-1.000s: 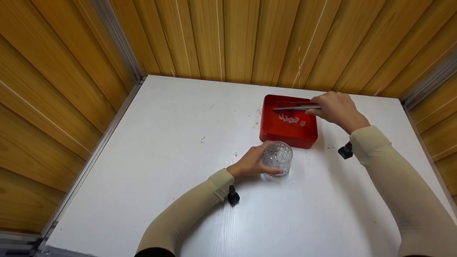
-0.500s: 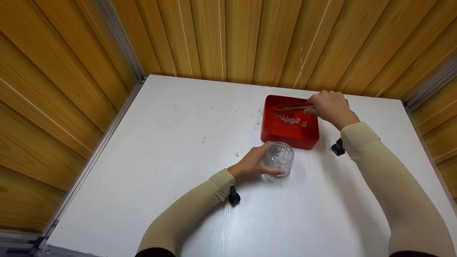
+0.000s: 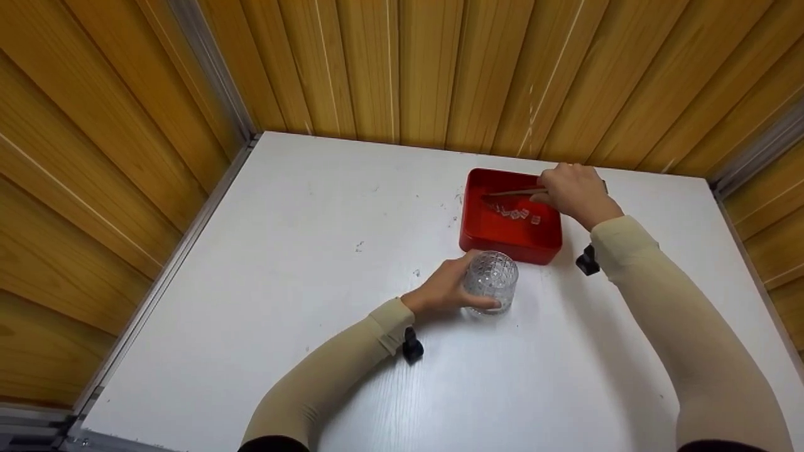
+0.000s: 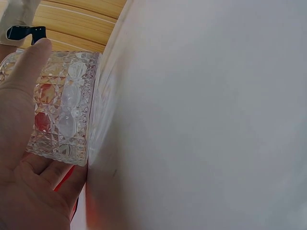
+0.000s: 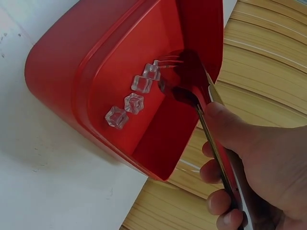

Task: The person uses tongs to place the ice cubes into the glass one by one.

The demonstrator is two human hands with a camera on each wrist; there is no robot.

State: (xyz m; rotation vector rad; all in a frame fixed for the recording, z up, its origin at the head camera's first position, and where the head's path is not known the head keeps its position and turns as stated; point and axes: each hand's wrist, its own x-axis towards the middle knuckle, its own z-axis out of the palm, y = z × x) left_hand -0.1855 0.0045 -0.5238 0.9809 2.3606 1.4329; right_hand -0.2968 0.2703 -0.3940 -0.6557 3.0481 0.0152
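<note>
My left hand (image 3: pixel 443 289) grips a clear cut-glass tumbler (image 3: pixel 492 279) that stands upright on the white table, thumb on the near side and fingers on the far side. Inside a red square box (image 3: pixel 502 247), several clear ice-like cubes (image 5: pixel 134 103) lie in a slanting row. Metal serving tongs (image 3: pixel 512 192) reach into that box from my right hand (image 3: pixel 578 196), which wraps round their handles. In the right wrist view, one tong end looks forked and the other spoon-shaped. Both ends are low by the cube at the row's far end, partly overlapping it.
The white table (image 3: pixel 301 238) has small dark scuffs. Wood-patterned panels (image 3: pixel 414 69) rise behind it and at both sides, with metal framing (image 3: pixel 207 75) at the corners. The box stands near the back edge, just behind the glass.
My right hand has moved left and slightly down, and the tongs' ends have dipped towards the far end of the cube row. My left hand and the glass stay put.
</note>
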